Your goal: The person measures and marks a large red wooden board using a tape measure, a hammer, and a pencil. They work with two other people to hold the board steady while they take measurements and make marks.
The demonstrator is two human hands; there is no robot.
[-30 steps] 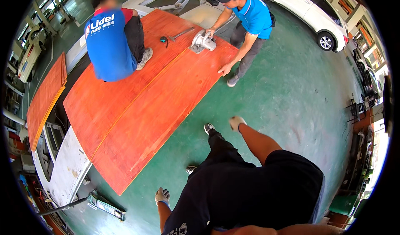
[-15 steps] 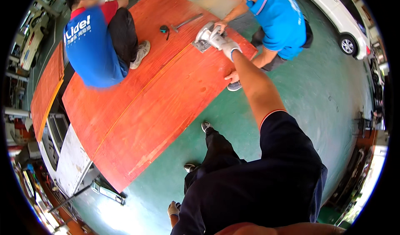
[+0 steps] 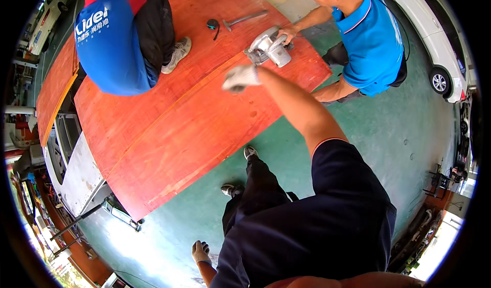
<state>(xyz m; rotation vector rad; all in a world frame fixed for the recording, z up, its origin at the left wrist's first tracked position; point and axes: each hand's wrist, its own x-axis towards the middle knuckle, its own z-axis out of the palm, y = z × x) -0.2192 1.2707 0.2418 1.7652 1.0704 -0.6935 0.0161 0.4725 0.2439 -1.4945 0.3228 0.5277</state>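
Note:
My right hand (image 3: 240, 78), in a white work glove, hovers over the large red plywood sheet (image 3: 169, 145), just left of a circular saw (image 3: 271, 48). Its fingers are smeared by motion, and no tool shows in it. A co-worker in a bright blue shirt grips the saw handle with one hand (image 3: 289, 32); the other hand is hidden behind my forearm. The saw sits on the sheet near a pale line running along it. Down at my side hangs my left hand (image 3: 201, 252), gloved, its fingers curled and nothing visible in them.
Another person (image 3: 115, 48) squats on the sheet at the left. A tape measure (image 3: 213, 24) and a hammer-like tool (image 3: 245, 19) lie beyond the saw. White cars (image 3: 440, 48) stand far right. Below the sheet, a long-handled jack (image 3: 120, 214) rests on the green floor.
My right hand has come off the saw and moved left over the sheet. The co-worker still holds the saw. My view has shifted slightly.

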